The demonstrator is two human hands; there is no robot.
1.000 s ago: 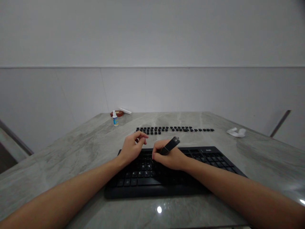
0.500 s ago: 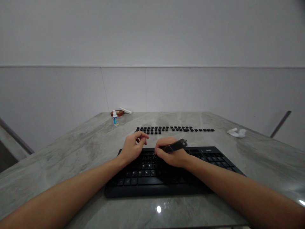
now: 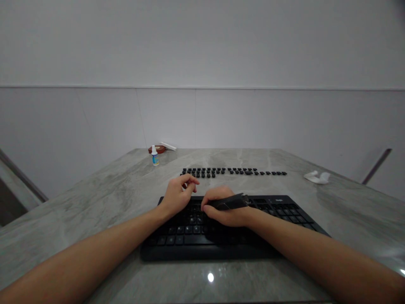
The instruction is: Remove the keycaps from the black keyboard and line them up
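A black keyboard [image 3: 202, 252] lies on the marbled table in front of me, with many keycaps off its upper left part. My left hand [image 3: 181, 191] rests over its upper left edge, fingers loosely bent and apart, with nothing visible in them. Over the middle of the keys, my right hand [image 3: 225, 211] is closed around a dark, pen-like tool [image 3: 229, 202] whose jagged rear end points right. The tool's front tip is hidden by my fingers, so I cannot tell whether it touches the keyboard. Loose black keycaps [image 3: 202, 172] stand in rows beyond the keyboard.
A small white spray bottle [image 3: 155, 156] with a blue label stands at the back left. Behind it are a reddish-brown case [image 3: 156, 150] and a white flat piece [image 3: 168, 146]. Crumpled white tissue [image 3: 317, 177] lies on the right. A wall borders the table's far edge.
My right hand has shifted slightly left and down over the keys, and the tool in it now lies flatter. My left hand stays about where it was.
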